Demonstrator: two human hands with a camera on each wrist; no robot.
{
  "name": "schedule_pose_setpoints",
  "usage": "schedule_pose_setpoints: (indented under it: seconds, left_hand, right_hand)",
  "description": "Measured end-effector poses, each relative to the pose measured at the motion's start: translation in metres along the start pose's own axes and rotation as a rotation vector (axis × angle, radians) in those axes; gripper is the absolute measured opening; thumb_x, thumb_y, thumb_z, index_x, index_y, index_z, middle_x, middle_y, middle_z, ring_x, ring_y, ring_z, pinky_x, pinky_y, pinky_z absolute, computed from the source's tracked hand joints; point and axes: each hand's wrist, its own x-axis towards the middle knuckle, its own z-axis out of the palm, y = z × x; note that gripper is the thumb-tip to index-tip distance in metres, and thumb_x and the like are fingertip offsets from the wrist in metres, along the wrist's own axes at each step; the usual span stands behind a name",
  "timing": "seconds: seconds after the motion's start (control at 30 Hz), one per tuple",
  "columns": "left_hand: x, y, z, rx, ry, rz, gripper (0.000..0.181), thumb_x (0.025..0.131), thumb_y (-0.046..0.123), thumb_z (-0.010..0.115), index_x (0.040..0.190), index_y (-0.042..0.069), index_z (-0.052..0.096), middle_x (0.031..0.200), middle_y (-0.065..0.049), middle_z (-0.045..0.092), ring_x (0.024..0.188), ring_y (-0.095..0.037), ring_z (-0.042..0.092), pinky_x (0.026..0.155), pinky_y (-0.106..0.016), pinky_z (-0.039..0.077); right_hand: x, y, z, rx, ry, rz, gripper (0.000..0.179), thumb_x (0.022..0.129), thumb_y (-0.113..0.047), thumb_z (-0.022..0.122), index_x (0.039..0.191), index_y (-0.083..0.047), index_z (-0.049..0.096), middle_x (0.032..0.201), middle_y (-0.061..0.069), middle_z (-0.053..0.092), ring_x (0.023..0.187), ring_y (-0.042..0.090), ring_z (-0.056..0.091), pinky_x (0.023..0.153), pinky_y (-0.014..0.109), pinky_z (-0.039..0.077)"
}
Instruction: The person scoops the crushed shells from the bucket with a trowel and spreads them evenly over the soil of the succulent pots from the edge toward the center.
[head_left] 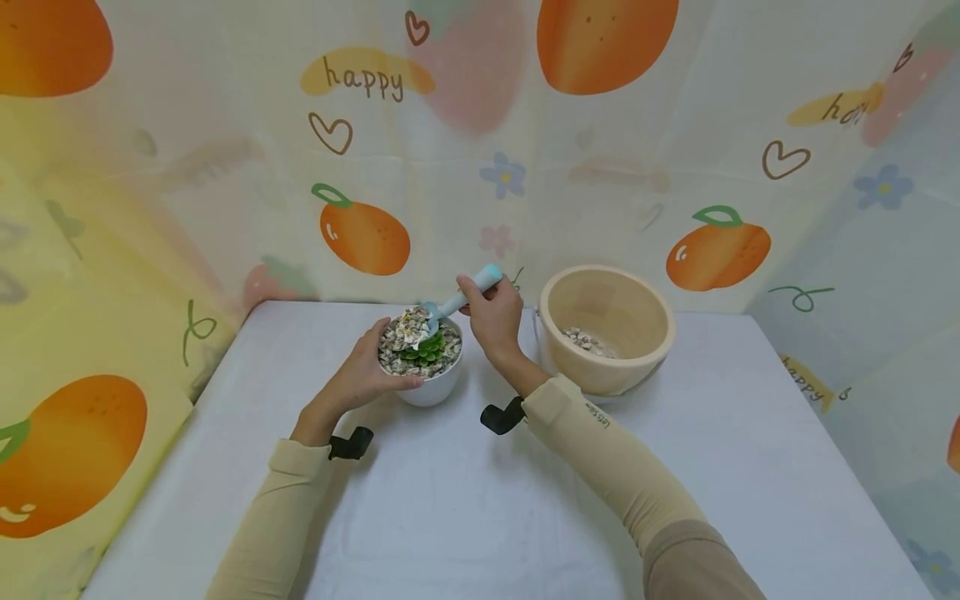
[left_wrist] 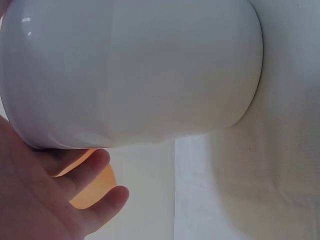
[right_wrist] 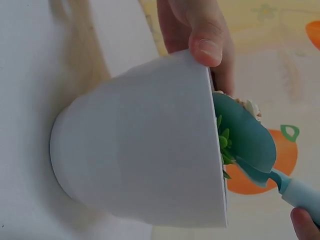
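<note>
A white flowerpot (head_left: 429, 390) stands on the table, filled with pale gravel (head_left: 392, 360) around a green succulent (head_left: 426, 350). My left hand (head_left: 360, 367) grips the pot from its left side, thumb across the front of the rim and fingers round the far side. In the right wrist view that thumb (right_wrist: 207, 47) presses at the rim. My right hand (head_left: 495, 315) holds a small light-blue garden trowel (head_left: 453, 304) by its handle. The trowel's blade (right_wrist: 247, 132), loaded with gravel, is tipped low over the pot's mouth beside the succulent.
Right of the pot stands a beige bucket (head_left: 555, 354) with some gravel (head_left: 587, 340) at its bottom. A white cloth covers the table (head_left: 420, 517). Printed curtains (head_left: 450, 192) hang right behind the table and along both sides.
</note>
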Motion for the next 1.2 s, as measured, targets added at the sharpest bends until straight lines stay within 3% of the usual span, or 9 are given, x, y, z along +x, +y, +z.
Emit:
schedule_pose_setpoints:
  seconds: [0.3,0.47,0.67,0.87,1.03,1.2]
  left_hand:
    - [0.003,0.002,-0.018,0.103,-0.105,0.031,0.121,0.071,0.043,0.084,0.154,-0.003,0.008,0.157,-0.028,0.020,0.143,-0.045,0.021,0.113,-0.065,0.024]
    - [0.009,-0.003,-0.019,0.054,-0.145,0.061,0.122,0.071,0.039,0.085,0.155,-0.002,0.006,0.160,-0.025,0.016,0.146,-0.043,0.018,0.116,-0.063,0.021]
    - [0.009,-0.009,-0.014,-0.020,-0.105,0.070,0.116,0.071,0.032,0.085,0.155,0.002,0.011,0.159,-0.022,0.020,0.145,-0.040,0.024,0.116,-0.060,0.022]
    - [0.007,-0.004,-0.010,-0.028,-0.061,0.053,0.115,0.070,0.033,0.086,0.154,0.004,0.014,0.156,-0.021,0.025,0.143,-0.038,0.029,0.115,-0.060,0.025]
    - [0.007,-0.001,-0.004,-0.033,-0.018,0.054,0.113,0.070,0.037,0.086,0.153,0.005,0.018,0.153,-0.019,0.032,0.140,-0.036,0.033,0.114,-0.059,0.028]
    - [0.006,-0.002,0.001,-0.028,0.005,0.018,0.115,0.069,0.040,0.086,0.155,0.007,0.016,0.155,-0.017,0.029,0.142,-0.036,0.031,0.114,-0.060,0.027]
  right_hand:
    - [0.000,0.002,0.002,-0.018,-0.008,0.006,0.023,0.092,-0.023,0.068,0.092,-0.001,0.060,0.083,0.023,0.069,0.071,0.031,0.071,0.065,0.029,0.060]
    - [-0.001,0.002,0.005,-0.020,-0.011,-0.012,0.024,0.093,-0.023,0.067,0.092,0.000,0.060,0.083,0.025,0.069,0.074,0.039,0.070,0.070,0.043,0.060]
    - [-0.003,0.004,0.008,0.002,-0.004,-0.010,0.025,0.092,-0.024,0.068,0.093,0.000,0.059,0.084,0.025,0.069,0.078,0.044,0.069,0.073,0.050,0.059]
    - [-0.004,0.005,0.008,-0.003,0.010,-0.012,0.025,0.092,-0.023,0.068,0.093,0.000,0.060,0.086,0.023,0.070,0.075,0.035,0.071,0.071,0.044,0.060]
    - [-0.002,0.003,0.006,-0.009,0.019,-0.024,0.025,0.092,-0.024,0.069,0.092,0.000,0.060,0.085,0.023,0.069,0.075,0.033,0.072,0.069,0.039,0.061]
    - [-0.001,0.002,0.004,-0.020,0.014,-0.018,0.024,0.092,-0.023,0.068,0.093,0.000,0.060,0.084,0.023,0.069,0.074,0.034,0.072,0.067,0.035,0.060]
